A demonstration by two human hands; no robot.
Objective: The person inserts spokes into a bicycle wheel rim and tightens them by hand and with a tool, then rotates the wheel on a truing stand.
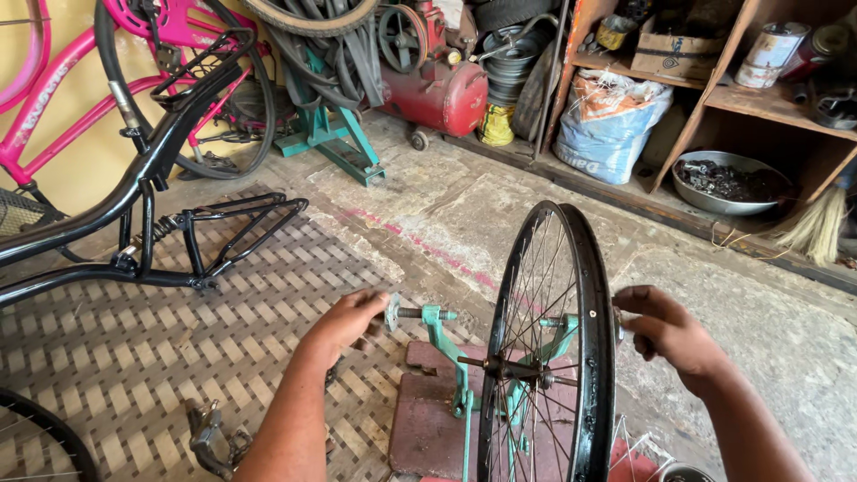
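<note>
Lower centre, our left hand [346, 323] grips the stand [455, 357] knob [394, 313], right hand [665, 328] pinches the other side — steadying the wheel [596, 357].

A black bicycle frame [134, 192] stands at far left on the woven mat [134, 357], with a pink bicycle [54, 98] behind it against the yellow wall. At the far side a red compressor [437, 85] sits beside stacked tyres [509, 62]. Far right, wooden shelves [714, 98] stand over a blue-and-white sack [607, 125], a metal bowl [728, 183] and a straw broom [817, 228].
</note>
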